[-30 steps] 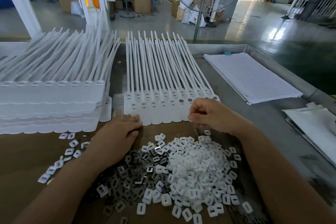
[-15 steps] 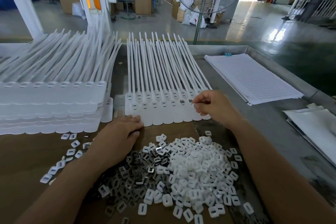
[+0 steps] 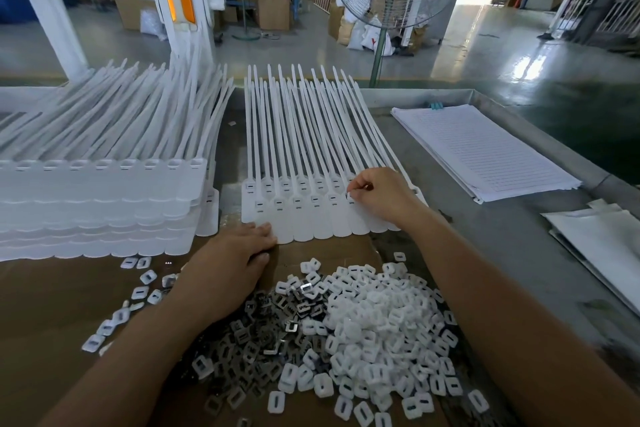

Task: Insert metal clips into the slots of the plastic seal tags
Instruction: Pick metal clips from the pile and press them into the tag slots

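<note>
A row of white plastic seal tags [image 3: 304, 215] lies flat in front of me, long tails pointing away. My right hand [image 3: 379, 198] rests over the right end of the row, thumb and fingertips pinching a small clip [image 3: 350, 196] at a tag's slot. My left hand [image 3: 235, 260] lies flat on the table, fingertips touching the near left edge of the row. A heap of metal clips [image 3: 266, 326] and white plastic caps [image 3: 381, 329] sits between my forearms.
A tall stack of white seal tags [image 3: 97, 204] fills the left. A pile of lined paper sheets [image 3: 485, 152] lies at the right, more white sheets [image 3: 602, 246] near the right edge. Loose caps [image 3: 138, 291] are scattered at the left. A raised metal table rim [image 3: 540, 135] runs behind.
My right hand has moved away from me, from the near edge of the tags up to the slot row at the right end. The left hand stays put.
</note>
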`<state>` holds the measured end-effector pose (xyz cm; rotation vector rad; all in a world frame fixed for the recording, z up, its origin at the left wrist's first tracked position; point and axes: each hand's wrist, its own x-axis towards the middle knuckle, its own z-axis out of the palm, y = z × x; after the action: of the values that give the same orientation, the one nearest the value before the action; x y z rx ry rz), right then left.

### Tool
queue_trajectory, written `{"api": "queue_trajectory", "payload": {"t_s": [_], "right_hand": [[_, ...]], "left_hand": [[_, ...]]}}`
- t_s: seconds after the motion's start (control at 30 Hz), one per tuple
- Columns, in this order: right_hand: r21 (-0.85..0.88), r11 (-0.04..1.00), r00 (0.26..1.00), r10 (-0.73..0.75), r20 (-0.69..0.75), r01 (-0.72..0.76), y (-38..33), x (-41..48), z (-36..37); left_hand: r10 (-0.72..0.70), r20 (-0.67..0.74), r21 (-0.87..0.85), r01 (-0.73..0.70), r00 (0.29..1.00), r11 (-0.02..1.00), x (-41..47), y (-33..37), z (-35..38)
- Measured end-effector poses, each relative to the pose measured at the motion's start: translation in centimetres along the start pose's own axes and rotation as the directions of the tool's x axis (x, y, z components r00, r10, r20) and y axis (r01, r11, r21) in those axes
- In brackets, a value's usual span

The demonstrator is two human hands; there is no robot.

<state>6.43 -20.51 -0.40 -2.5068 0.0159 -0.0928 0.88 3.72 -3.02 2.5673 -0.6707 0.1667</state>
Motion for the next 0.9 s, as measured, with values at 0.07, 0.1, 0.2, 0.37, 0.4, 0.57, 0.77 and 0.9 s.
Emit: {"api": "queue_trajectory", "payload": {"t_s": [0.07,0.1,0.2,0.37,0.4,0.57,0.77,0.9], "right_hand": [[-0.006,1.000,1.000,-0.004,-0.004,0.004,0.09,0.08,0.16],[-0.010,1.000,1.000,-0.006,-0.005,0.006,0.10,0.07,0.19],[-0.039,0.999,1.000,-0.010,0.000,0.010,0.12,0.11,0.38],[0.009,0.999,0.999,0.032,0.032,-0.033,0.13,0.21,0.03],[0.025,0.999,0.999,0.039,0.037,-0.040,0.15,0.22,-0.08],[0.026,0.998,0.998,0.057,0.030,-0.057,0.20,0.42,-0.01],[-0.017,1.000,1.000,-0.003,0.007,0.003,0.37,0.46,0.60],[0.003,1.000,1.000,0.010,-0.014,-0.010,0.43,0.58,0.67]], "left_hand": [[0.001,-0.001,0.000,-0.001,1.000,1.000,-0.01,-0.05,-0.03],[0.001,-0.002,0.000,-0.001,1.000,1.000,-0.02,-0.08,-0.03],[0.001,-0.003,0.002,-0.001,1.000,1.000,-0.09,-0.07,-0.04],[0.003,0.001,0.006,-0.003,1.000,1.000,-0.10,0.05,-0.12],[0.003,0.001,0.008,-0.003,1.000,1.000,-0.11,0.05,-0.12],[0.006,-0.001,0.010,-0.006,1.000,1.000,-0.12,0.09,-0.08],[0.004,-0.001,0.009,-0.004,1.000,1.000,-0.13,-0.05,-0.01],[0.001,-0.005,0.009,-0.001,1.000,1.000,-0.18,0.00,-0.04]]}}
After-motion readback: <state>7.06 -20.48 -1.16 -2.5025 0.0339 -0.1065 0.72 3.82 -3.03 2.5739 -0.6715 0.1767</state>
